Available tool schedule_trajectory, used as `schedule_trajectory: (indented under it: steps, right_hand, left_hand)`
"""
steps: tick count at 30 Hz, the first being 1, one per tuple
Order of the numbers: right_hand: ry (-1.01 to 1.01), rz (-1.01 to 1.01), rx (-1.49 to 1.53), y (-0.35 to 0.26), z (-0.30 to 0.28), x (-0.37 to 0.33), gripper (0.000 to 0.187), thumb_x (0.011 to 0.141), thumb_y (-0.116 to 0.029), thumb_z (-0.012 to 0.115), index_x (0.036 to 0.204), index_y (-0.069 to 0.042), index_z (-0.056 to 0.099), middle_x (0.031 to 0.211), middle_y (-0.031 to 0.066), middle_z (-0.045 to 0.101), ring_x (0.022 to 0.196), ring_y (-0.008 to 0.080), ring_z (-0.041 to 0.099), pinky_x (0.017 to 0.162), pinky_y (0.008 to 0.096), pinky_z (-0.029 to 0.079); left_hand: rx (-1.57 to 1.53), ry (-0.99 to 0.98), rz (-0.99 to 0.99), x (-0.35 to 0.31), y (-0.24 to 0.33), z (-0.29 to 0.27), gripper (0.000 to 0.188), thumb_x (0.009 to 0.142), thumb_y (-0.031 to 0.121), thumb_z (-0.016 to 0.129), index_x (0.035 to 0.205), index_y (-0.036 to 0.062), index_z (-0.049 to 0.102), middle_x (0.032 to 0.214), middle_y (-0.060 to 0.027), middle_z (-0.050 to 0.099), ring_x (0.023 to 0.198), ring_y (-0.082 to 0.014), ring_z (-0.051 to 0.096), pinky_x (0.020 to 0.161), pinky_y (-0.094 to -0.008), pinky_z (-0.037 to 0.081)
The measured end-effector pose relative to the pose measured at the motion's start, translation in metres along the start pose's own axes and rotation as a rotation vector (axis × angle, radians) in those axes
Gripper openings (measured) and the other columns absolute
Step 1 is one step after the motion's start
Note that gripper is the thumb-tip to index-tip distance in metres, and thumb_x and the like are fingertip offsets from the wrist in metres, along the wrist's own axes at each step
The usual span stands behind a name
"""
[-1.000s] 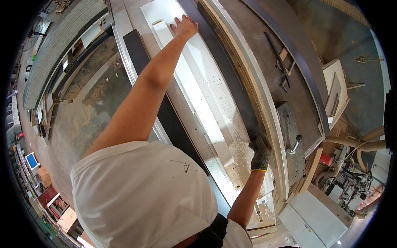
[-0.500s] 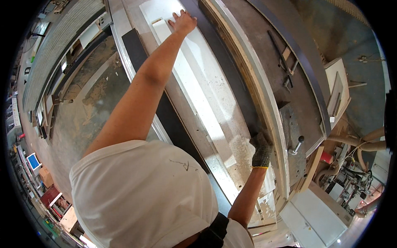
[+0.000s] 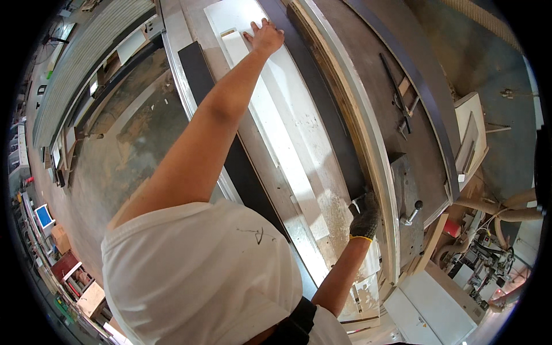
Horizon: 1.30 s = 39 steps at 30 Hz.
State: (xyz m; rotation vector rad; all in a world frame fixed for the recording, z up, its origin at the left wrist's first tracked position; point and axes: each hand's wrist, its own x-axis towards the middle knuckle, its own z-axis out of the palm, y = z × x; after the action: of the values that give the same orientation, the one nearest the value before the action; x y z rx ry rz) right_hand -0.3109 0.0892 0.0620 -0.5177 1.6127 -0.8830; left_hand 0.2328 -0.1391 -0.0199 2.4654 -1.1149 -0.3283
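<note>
White board, long, flat and dust-flecked, lies on the bench, parallel to its left edge, beside a dark strip. Your bare left hand spreads on the board; your knit-gloved right hand's grip is unclear.

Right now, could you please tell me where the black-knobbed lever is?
In the head view, the lever sits right of centre, on the grey plate, across the long rail from the gloved right hand.

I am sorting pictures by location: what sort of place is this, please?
Probably a woodworking workshop: a long white board, a dark strip to its left, and thick hoses, perhaps for dust, at the right suggest it.
</note>
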Motion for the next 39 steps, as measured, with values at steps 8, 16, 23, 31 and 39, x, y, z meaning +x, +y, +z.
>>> schedule_trajectory:
  steps: [8, 16, 23, 31, 39]
  right_hand:
    - [0.083, 0.058, 0.034, -0.019, 0.036, -0.006, 0.045, 0.092, -0.035, 0.069, 0.131, -0.013, 0.064, 0.123, 0.0062, 0.069, 0.109, 0.0264, 0.062, 0.086, 0.0495, 0.05]
    - [0.063, 0.061, 0.004, -0.029, 0.042, -0.01, 0.045, 0.095, -0.039, 0.067, 0.13, -0.012, 0.064, 0.124, 0.0057, 0.069, 0.108, 0.0259, 0.062, 0.086, 0.0492, 0.05]
    - [0.033, 0.024, -0.007, -0.034, 0.043, -0.016, 0.048, 0.093, -0.04, 0.068, 0.131, -0.012, 0.064, 0.125, 0.0061, 0.068, 0.111, 0.0248, 0.062, 0.088, 0.049, 0.048]
    - [0.058, 0.044, 0.014, -0.034, 0.038, -0.015, 0.045, 0.093, -0.037, 0.07, 0.129, -0.011, 0.064, 0.122, 0.0072, 0.07, 0.11, 0.0262, 0.063, 0.088, 0.049, 0.049]
    - [0.056, 0.006, 0.055, -0.03, 0.028, -0.014, 0.04, 0.093, -0.034, 0.069, 0.125, -0.011, 0.065, 0.121, 0.0081, 0.07, 0.111, 0.0262, 0.064, 0.086, 0.0481, 0.05]
  left_hand:
    - [0.002, 0.007, 0.015, -0.001, -0.002, -0.001, 0.055, 0.098, 0.038, 0.052, 0.143, 0.0071, 0.054, 0.157, -0.011, 0.035, 0.15, -0.0471, 0.016, 0.115, -0.077, 0.013]
    - [0.036, 0.046, 0.051, 0.005, -0.01, 0.004, 0.054, 0.099, 0.044, 0.055, 0.142, 0.0119, 0.055, 0.159, -0.0102, 0.036, 0.151, -0.0479, 0.019, 0.113, -0.079, 0.015]
    - [-0.004, -0.029, 0.032, 0.001, -0.004, -0.008, 0.053, 0.098, 0.038, 0.053, 0.143, 0.0096, 0.055, 0.158, -0.0123, 0.035, 0.151, -0.0483, 0.017, 0.115, -0.0775, 0.011]
    - [-0.014, -0.015, 0.033, 0.004, -0.006, -0.004, 0.052, 0.099, 0.04, 0.053, 0.142, 0.0108, 0.056, 0.157, -0.0114, 0.037, 0.151, -0.047, 0.017, 0.115, -0.0772, 0.012]
    - [-0.012, -0.016, 0.038, 0.005, -0.006, -0.005, 0.053, 0.099, 0.041, 0.054, 0.142, 0.011, 0.056, 0.156, -0.012, 0.038, 0.151, -0.0479, 0.018, 0.114, -0.0778, 0.013]
